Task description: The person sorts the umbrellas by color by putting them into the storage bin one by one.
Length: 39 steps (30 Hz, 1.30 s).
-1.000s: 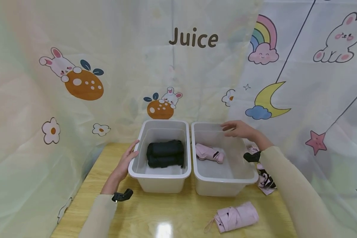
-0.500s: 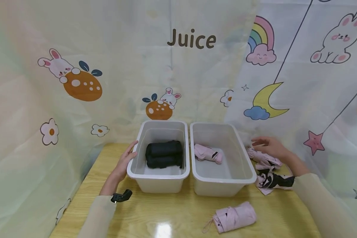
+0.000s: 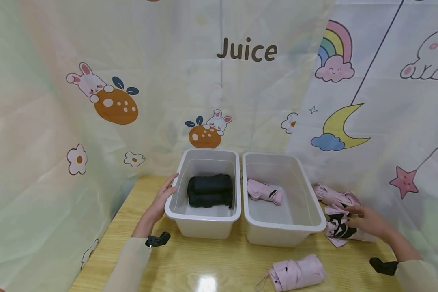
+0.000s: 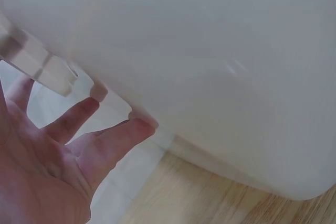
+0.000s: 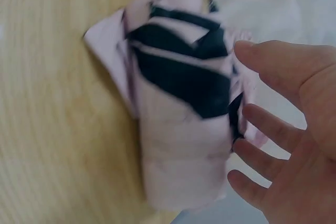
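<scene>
My left hand (image 3: pixel 160 202) rests against the outer left side of the left white bin (image 3: pixel 204 217), its fingers fairly straight and touching the wall in the left wrist view. That bin holds black folded umbrellas (image 3: pixel 209 190). My right hand (image 3: pixel 366 220) is beside a pink-and-black folded umbrella (image 5: pixel 184 129) lying right of the other bin. Its fingers are spread along the umbrella's side in the right wrist view and do not close round it. Another pink folded umbrella (image 3: pixel 333 195) lies just behind.
A right white bin (image 3: pixel 284 225) stands close beside the left one, with a small pink folded umbrella (image 3: pixel 264 191) inside. A pink umbrella with a wrist loop (image 3: pixel 299 272) lies on the wooden table (image 3: pixel 190 259) in front. A printed curtain (image 3: pixel 160 81) hangs behind.
My right hand has moved from above the right bin out to the right, then forward and down toward the pink-and-black umbrella. The left hand stays on the left bin. The view shifts slightly.
</scene>
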Each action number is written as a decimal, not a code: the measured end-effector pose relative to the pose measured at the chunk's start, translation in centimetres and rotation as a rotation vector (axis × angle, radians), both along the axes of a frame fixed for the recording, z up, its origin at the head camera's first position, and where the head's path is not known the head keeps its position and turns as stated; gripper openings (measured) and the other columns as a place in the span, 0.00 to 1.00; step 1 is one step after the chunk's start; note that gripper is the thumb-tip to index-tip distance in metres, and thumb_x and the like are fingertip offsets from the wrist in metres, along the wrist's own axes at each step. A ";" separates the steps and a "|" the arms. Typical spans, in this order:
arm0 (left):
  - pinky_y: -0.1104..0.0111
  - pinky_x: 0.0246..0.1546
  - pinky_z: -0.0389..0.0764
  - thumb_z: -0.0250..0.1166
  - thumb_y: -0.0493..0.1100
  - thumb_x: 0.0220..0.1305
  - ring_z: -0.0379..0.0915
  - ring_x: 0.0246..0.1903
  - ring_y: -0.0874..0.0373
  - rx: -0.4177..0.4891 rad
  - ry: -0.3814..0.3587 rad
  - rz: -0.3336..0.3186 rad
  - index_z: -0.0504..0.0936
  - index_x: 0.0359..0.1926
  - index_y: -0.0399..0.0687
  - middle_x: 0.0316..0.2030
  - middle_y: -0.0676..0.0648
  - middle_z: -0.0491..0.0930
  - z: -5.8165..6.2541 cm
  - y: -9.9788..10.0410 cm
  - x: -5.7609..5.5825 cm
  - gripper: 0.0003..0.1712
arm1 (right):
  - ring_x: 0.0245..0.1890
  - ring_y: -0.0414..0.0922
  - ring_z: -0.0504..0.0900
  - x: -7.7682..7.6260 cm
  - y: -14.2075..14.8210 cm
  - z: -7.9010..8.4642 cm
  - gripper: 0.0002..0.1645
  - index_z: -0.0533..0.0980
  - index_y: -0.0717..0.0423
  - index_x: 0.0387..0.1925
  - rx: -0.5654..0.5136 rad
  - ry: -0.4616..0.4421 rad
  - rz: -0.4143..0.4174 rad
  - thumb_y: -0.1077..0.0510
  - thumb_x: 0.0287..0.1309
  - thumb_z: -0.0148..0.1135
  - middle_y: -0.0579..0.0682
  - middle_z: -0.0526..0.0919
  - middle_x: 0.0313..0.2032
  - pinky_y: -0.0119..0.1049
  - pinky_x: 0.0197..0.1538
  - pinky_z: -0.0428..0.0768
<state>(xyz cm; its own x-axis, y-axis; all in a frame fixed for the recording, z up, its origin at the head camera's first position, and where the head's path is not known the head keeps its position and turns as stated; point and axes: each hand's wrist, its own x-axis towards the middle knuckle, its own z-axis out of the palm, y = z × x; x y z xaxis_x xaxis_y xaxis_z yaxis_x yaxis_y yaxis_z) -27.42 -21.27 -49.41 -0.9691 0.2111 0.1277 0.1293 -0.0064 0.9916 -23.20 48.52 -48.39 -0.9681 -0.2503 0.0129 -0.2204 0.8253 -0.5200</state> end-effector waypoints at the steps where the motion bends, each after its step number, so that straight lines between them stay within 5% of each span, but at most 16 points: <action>1: 0.46 0.56 0.66 0.47 0.48 0.76 0.54 0.65 0.36 0.000 0.000 -0.004 0.51 0.76 0.57 0.73 0.41 0.49 0.0 0.0 0.0 0.31 | 0.51 0.71 0.72 0.2 0.3 -0.3 0.33 0.72 0.75 0.55 -0.003 0.007 0.000 0.57 0.54 0.71 0.72 0.76 0.50 0.64 0.49 0.70; 7: 0.47 0.56 0.66 0.47 0.48 0.75 0.53 0.66 0.35 0.001 -0.003 -0.028 0.49 0.76 0.54 0.74 0.39 0.47 0.0 0.0 0.0 0.33 | 0.50 0.74 0.71 0.8 1.8 -2.2 0.41 0.72 0.72 0.55 0.019 0.034 0.030 0.58 0.41 0.79 0.74 0.74 0.52 0.60 0.44 0.76; 13: 0.49 0.58 0.63 0.49 0.48 0.74 0.51 0.67 0.38 0.020 -0.007 -0.031 0.49 0.76 0.54 0.74 0.41 0.46 -0.1 0.1 -0.3 0.35 | 0.43 0.69 0.76 1.0 3.2 -4.3 0.51 0.70 0.72 0.55 0.097 0.213 0.047 0.57 0.26 0.85 0.72 0.77 0.47 0.50 0.37 0.77; 18: 0.47 0.58 0.62 0.49 0.48 0.74 0.51 0.67 0.39 0.015 -0.028 -0.020 0.50 0.76 0.56 0.74 0.42 0.46 -0.1 0.2 -0.1 0.34 | 0.36 0.64 0.80 1.4 3.7 -5.0 0.55 0.65 0.68 0.62 0.196 0.191 0.006 0.52 0.33 0.82 0.71 0.80 0.41 0.56 0.34 0.76; 24: 0.46 0.58 0.63 0.48 0.49 0.75 0.51 0.67 0.38 0.013 -0.015 -0.032 0.49 0.77 0.57 0.74 0.42 0.46 -0.2 -0.2 0.1 0.34 | 0.39 0.66 0.79 2.0 2.3 -4.6 0.49 0.72 0.71 0.53 0.311 0.136 -0.012 0.41 0.36 0.79 0.67 0.81 0.39 0.61 0.40 0.75; 31: 0.47 0.57 0.64 0.47 0.48 0.75 0.52 0.66 0.38 0.012 -0.026 -0.024 0.50 0.76 0.57 0.74 0.42 0.46 -0.2 -0.1 0.3 0.33 | 0.42 0.68 0.78 2.8 0.2 -5.5 0.56 0.64 0.72 0.59 0.344 0.227 -0.021 0.43 0.35 0.80 0.73 0.77 0.45 0.63 0.42 0.74; 39: 0.47 0.57 0.64 0.46 0.47 0.76 0.52 0.67 0.38 -0.002 -0.012 -0.027 0.49 0.77 0.57 0.74 0.42 0.46 0.2 0.1 -0.1 0.32 | 0.36 0.61 0.81 2.7 -1.0 -5.8 0.56 0.62 0.50 0.69 0.429 0.306 0.022 0.46 0.37 0.79 0.73 0.66 0.58 0.55 0.28 0.77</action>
